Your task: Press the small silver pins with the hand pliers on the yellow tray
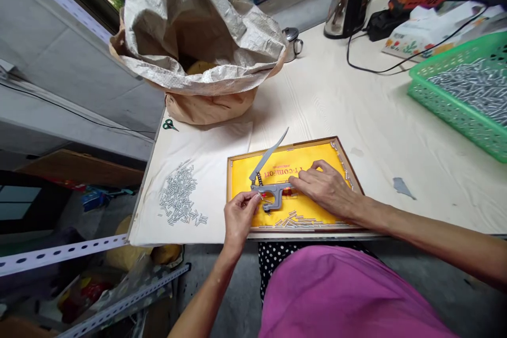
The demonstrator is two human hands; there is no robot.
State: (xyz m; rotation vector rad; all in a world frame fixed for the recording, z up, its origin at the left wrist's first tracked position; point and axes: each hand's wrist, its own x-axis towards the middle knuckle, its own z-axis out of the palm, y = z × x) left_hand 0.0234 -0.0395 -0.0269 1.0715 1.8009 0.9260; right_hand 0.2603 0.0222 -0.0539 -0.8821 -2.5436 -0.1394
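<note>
A grey hand press (pixel 273 190), like snap-fastener pliers with a spring and a long raised lever, stands over a shallow tray (pixel 348 166) lined in yellow. My left hand (pixel 240 216) pinches a small metal pin at the tool's left side, near its jaw. With fingers bent, my right hand (pixel 327 190) is at the tool's right end; whether it grips anything there is hidden. Small metal pins (pixel 297 220) lie along the tray's near edge, and more line its right side.
A pile of metal pins (pixel 178 193) lies left of the tray, with small scissors (pixel 170 124) beyond. Behind stands a large open woven sack (pixel 209 100). A green basket (pixel 455 127) of metal pieces, a kettle (pixel 350 0) and a black cable (pixel 380 71) are at right.
</note>
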